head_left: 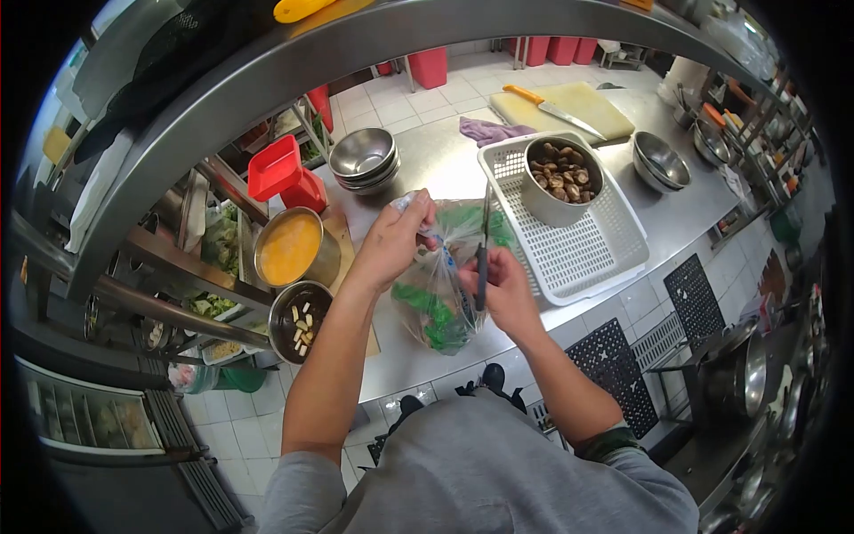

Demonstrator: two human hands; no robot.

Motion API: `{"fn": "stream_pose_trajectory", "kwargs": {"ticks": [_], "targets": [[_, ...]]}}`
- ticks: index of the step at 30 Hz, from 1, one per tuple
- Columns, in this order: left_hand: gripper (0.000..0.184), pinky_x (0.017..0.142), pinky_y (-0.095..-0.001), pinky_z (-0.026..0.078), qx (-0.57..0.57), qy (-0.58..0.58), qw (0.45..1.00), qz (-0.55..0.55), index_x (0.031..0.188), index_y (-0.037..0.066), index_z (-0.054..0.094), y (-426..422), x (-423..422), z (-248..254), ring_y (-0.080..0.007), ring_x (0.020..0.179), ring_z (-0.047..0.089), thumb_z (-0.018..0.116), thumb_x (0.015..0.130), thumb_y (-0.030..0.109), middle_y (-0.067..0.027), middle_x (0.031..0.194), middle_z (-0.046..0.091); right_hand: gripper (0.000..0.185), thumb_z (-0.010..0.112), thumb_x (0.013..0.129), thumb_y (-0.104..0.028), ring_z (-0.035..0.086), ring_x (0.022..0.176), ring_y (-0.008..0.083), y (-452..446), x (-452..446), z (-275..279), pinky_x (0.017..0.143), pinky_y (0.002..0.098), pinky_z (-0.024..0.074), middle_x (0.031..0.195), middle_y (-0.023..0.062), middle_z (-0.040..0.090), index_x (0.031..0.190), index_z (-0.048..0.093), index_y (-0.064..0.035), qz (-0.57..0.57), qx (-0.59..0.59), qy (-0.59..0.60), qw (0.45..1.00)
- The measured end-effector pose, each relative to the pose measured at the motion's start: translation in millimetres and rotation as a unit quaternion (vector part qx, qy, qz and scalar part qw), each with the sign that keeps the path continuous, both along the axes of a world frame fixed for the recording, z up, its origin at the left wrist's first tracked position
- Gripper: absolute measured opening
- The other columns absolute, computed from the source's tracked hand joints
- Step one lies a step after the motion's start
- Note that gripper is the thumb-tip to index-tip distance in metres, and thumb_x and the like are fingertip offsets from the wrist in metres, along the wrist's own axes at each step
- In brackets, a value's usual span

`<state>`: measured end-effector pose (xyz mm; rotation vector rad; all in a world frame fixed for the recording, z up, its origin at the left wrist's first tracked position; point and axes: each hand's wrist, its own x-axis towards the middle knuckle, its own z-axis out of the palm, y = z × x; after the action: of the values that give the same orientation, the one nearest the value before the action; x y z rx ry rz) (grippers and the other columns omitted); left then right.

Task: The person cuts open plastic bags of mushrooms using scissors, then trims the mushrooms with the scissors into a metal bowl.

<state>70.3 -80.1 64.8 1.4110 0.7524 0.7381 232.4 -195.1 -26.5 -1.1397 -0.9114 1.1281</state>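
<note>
A clear plastic bag with green printing sits on the steel counter in front of me; its contents are hard to make out. My left hand is closed on the gathered top of the bag. In my right hand is a dark-handled knife, its blade pointing away from me beside the bag's neck. The fingers of my right hand are curled at the handle, close to the bag's right side.
White perforated tray holding a pot of mushrooms at right. Yellow cutting board with an orange-handled knife behind. Stacked steel bowls, a pot of orange liquid and a bowl of pale pieces at left. Overhead shelf.
</note>
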Motion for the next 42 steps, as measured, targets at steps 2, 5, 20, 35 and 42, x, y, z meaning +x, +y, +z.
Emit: {"fn": "stream_pose_trajectory", "kwargs": {"ticks": [2,5,20,35,42], "targets": [[0.037,0.064,-0.0259,0.043,0.011,0.002,0.999,0.046,0.083,0.009,0.050,0.0,-7.2,-2.5,-0.0100,0.068,0.051,0.041,0.108,0.035,0.0015,0.076,0.045,0.026,0.074,0.091,-0.022,0.057,0.072,0.0085,-25.2,8.3,22.4,0.064,0.0243,0.0475,0.084,0.0025,0.063,0.097,0.058,-0.0021,0.042,-0.032,0.031,0.998],[0.037,0.068,-0.0270,0.043,0.026,-0.008,0.999,0.037,0.082,0.009,0.049,-0.8,-17.0,-2.8,-0.0107,0.071,0.049,0.040,0.109,0.034,0.0015,0.077,0.045,0.034,0.069,0.095,-0.034,0.057,0.070,0.0102,-46.9,30.5,32.0,0.064,0.0245,0.0470,0.082,0.0027,0.062,0.098,0.060,-0.0011,0.175,-0.107,0.129,0.970],[0.033,0.074,-0.0289,0.041,0.126,0.024,0.991,-0.026,0.083,0.010,0.044,-29.1,10.4,-5.4,-0.0118,0.076,0.043,0.042,0.108,0.031,0.0008,0.081,0.040,0.054,0.060,0.095,-0.058,0.054,0.059,0.0102,17.7,30.9,23.0,0.054,0.0223,0.0424,0.073,-0.0004,0.057,0.092,0.060,-0.0039,0.266,-0.165,0.115,0.943],[0.033,0.072,-0.0297,0.039,-0.041,-0.213,0.971,0.100,0.082,0.009,0.044,-10.1,-14.6,-9.1,-0.0137,0.074,0.042,0.043,0.108,0.030,-0.0003,0.080,0.039,0.039,0.071,0.092,-0.043,0.055,0.064,0.0102,19.9,53.1,49.1,0.060,0.0250,0.0443,0.072,0.0013,0.057,0.085,0.059,-0.0059,0.236,-0.071,0.047,0.968],[0.034,0.072,-0.0307,0.039,-0.040,-0.201,0.979,0.019,0.079,0.010,0.042,-17.9,-2.1,-8.5,-0.0139,0.072,0.041,0.045,0.107,0.030,-0.0009,0.079,0.040,0.051,0.083,0.077,-0.022,0.065,0.082,0.0395,60.2,46.6,61.0,0.076,0.0429,0.0522,0.089,0.0210,0.066,0.106,0.048,0.0007,-0.001,0.147,-0.406,0.902]]}}
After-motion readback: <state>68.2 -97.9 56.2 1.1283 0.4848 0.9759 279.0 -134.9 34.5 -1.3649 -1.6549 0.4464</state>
